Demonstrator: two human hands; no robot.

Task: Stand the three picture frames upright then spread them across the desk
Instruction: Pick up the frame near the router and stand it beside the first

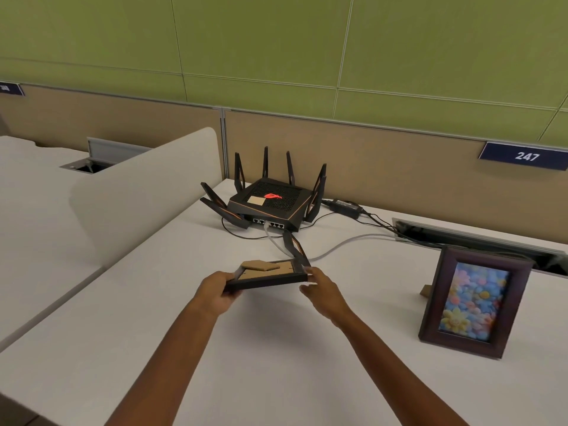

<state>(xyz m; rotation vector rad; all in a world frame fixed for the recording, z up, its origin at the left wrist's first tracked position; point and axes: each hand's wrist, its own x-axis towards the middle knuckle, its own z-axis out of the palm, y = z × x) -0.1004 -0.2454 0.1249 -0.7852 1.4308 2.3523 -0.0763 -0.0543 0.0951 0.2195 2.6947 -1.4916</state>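
Near the middle of the frame the person holds a dark picture frame [266, 276] between both hands, lifted off the white desk [153, 333] and lying nearly flat with its cardboard back facing up. A brown cardboard stand flap [259, 265] lies folded against that back. The left hand [216, 292] is closed around the frame's left end, fingers curled under the edge and thumb on top. The right hand [322, 289] grips the right end, its fingertips pinching the corner while the rest of the hand stays loosely curled. Both bare forearms reach up from the bottom edge of the frame. At the right of the picture, a second picture frame [473, 302] stands upright on the desk, well apart from the hands, showing a print of blue, pink and yellow flowers; a bit of its cardboard prop peeks out behind its left side. Just above the held frame, in the centre, sits a black router [270, 201] with upright antennas and a glowing red logo, one antenna angled down close to the held frame's far right corner. Cables [338, 244] run from it toward a power brick [345, 206] and a slot in the desk at the right. A blue sign reading 247 [525, 155] hangs on the tan partition at the upper right. I can see only two frames from here.
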